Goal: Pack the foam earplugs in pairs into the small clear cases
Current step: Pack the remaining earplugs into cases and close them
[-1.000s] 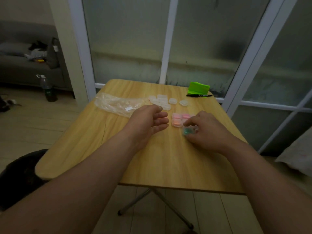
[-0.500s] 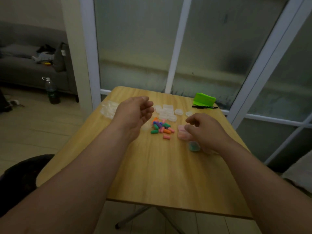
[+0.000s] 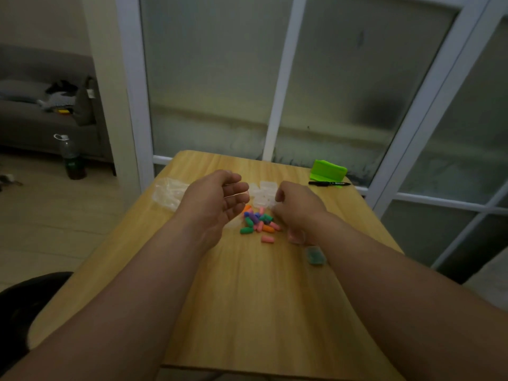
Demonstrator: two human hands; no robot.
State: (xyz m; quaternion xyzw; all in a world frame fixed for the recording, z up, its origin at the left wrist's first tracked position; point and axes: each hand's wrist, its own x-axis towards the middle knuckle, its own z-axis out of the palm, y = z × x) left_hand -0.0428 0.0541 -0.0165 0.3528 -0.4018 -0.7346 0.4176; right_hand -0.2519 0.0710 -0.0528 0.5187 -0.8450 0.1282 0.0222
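Left hand (image 3: 217,200) cupped, perhaps fifteen earplugs (image 3: 258,221), two filled cases (image 3: 316,255)

earplugs (image 3: 258,220): mixed green, purple, blue, orange, pink
empty cases (image 3: 262,192): clear, whitish
near-right case (image 3: 316,255): clear, teal inside
case beside it (image 3: 296,237): clear, pink inside
table (image 3: 247,298): light wood grain
far-right box (image 3: 328,170): bright green
pen (image 3: 328,183): black, green patch
left bag (image 3: 167,192): clear

Left grip (image 3: 217,200), right grip (image 3: 299,209): bare. Both forearms bare, uncovered to frame edge.
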